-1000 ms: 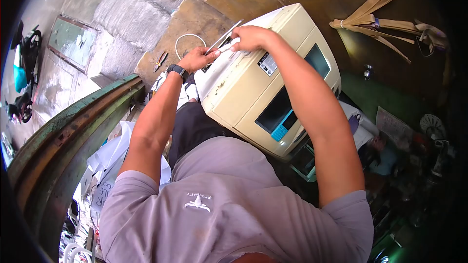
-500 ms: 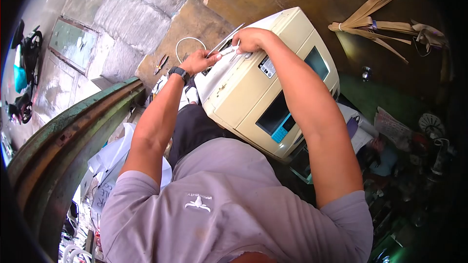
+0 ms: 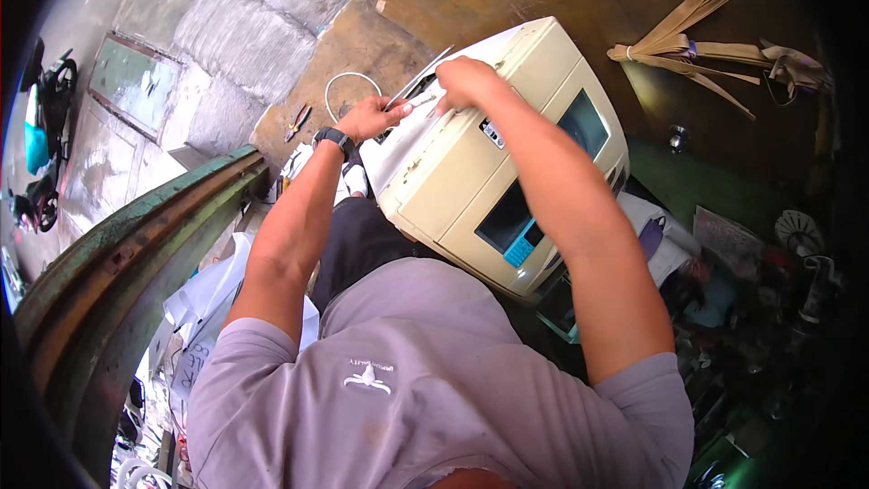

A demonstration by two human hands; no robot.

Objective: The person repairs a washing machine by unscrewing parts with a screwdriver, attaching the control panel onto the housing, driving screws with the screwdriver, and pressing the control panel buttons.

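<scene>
A large cream appliance with dark windows and a blue panel on its front lies tilted in front of me. At its far left edge my left hand, with a dark watch on the wrist, pinches a white cable that loops up behind it. A short white piece spans the gap between my hands. My right hand has its fingers closed at that piece's other end, over the appliance's edge; its fingertips are partly hidden.
Pliers lie on the brown surface left of the cable. A green metal rail runs along the left. Tan strips lie at the upper right, and mixed clutter fills the lower right. Parked motorcycles stand far left.
My right hand has turned and shifted slightly, its forearm moving left across the appliance's label. My left hand stays nearly in place on the cable.
</scene>
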